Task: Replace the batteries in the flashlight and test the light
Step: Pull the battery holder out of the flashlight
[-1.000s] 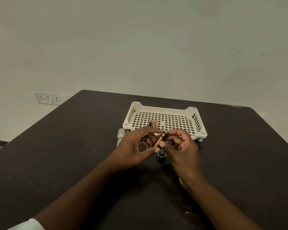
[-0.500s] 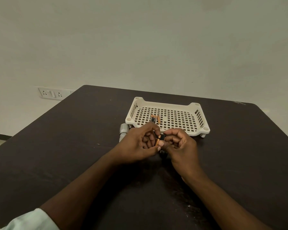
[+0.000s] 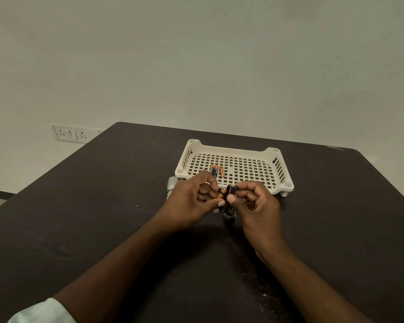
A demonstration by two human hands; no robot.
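Dark table (image 3: pixel 79 206), plain wall (image 3: pixel 196 66), wall sockets (image 3: pixel 71 134).

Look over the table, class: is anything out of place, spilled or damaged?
Nothing is spilled or visibly damaged. One oddity: a silver flashlight part lies on the table outside the tray, partly hidden by the left hand. Loose batteries lie inside it.

No legible text anywhere.

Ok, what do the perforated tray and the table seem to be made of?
The tray looks like moulded cream plastic, matte: a uniform grid of square holes, rounded corner posts, one colour throughout. The table looks like dark brown laminate or painted wood, low sheen, with pale scuffs and specks; which one is unclear.
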